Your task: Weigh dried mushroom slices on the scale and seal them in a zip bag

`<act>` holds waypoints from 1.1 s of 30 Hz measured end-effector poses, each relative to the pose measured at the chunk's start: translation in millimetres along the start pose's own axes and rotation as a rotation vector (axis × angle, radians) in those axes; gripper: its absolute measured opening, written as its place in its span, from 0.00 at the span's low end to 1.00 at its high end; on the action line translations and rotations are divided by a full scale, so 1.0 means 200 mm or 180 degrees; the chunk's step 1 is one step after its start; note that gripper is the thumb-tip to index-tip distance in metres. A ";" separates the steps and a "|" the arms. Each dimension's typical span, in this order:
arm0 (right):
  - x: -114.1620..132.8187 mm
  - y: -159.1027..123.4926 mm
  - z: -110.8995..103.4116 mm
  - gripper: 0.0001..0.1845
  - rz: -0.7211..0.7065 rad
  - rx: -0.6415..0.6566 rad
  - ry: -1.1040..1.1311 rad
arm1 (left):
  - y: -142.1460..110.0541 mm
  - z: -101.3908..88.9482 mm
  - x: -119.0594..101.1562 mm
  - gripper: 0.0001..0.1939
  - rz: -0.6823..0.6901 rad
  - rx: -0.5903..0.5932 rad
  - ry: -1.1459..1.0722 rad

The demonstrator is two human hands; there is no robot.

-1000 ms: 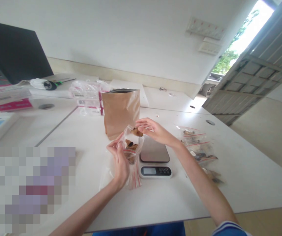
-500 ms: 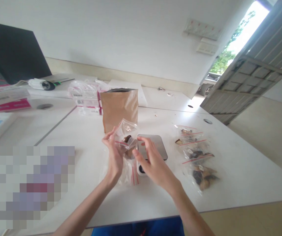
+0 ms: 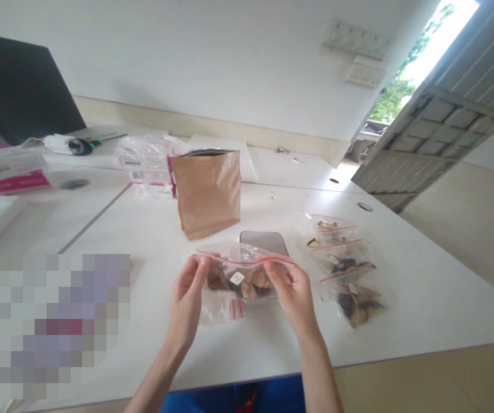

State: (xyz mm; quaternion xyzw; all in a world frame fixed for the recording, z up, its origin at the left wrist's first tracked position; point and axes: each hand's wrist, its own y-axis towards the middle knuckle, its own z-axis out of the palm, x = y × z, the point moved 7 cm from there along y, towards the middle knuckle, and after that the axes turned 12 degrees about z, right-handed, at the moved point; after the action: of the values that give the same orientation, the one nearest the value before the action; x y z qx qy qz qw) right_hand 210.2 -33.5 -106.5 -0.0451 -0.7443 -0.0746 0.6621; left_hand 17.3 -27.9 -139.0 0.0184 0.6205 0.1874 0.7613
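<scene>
Stretched between both hands is a clear zip-lock bag [image 3: 247,275] with a red seal line along its top. Brown and dark dried slices, perhaps mushroom, and a small white packet show inside it. My left hand [image 3: 190,287] pinches the left end of the seal, and my right hand [image 3: 292,289] pinches the right end. Behind and beneath the bag sits a small kitchen scale [image 3: 264,240], its front partly covered. Flat plastic bags [image 3: 214,312] with red lines lie below, near my left hand.
A brown paper pouch [image 3: 207,189] stands open-topped behind the scale. Several filled zip-lock bags [image 3: 354,298] lie in a row on the right. Plastic-wrapped boxes [image 3: 147,169] and a black monitor [image 3: 23,86] are at the back left. The table's front edge runs close to my body.
My right hand, open beside the bag before, now grips its right end. The bag has gone from upright in my left hand to stretched sideways in front of the scale.
</scene>
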 end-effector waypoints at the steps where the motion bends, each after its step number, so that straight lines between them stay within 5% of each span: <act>1: -0.03 0.00 -0.01 0.14 0.0084 -0.0084 0.0145 | -0.01 0.00 0.00 0.20 -0.0039 -0.0016 -0.0004; 7: -0.15 -0.01 -0.04 0.19 0.0567 -0.0458 0.0583 | -0.07 -0.02 0.03 0.23 -0.0396 -0.0487 0.0004; 11: -0.15 -0.02 -0.03 0.23 0.0465 -0.0251 0.0252 | -0.09 -0.04 0.11 0.24 -0.0755 -0.0525 -0.0020; 14: -0.17 -0.04 -0.02 0.27 0.0363 0.0029 -0.0172 | -0.08 -0.05 0.13 0.21 -0.0565 -0.0468 0.0069; 20: -0.26 -0.05 -0.03 0.25 0.0414 -0.0079 -0.0421 | -0.08 -0.09 0.11 0.15 -0.0215 -0.0564 0.0099; 33: -0.27 -0.04 -0.04 0.22 0.0456 -0.0813 0.0158 | -0.10 -0.13 0.09 0.21 -0.0100 -0.0425 0.0717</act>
State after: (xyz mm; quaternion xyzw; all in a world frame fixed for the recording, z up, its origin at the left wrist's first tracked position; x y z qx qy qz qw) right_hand 223.0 -41.5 -160.6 -0.1801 -0.7070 -0.1223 0.6728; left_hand 0.0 -46.6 -166.9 -0.0632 0.6884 0.2172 0.6892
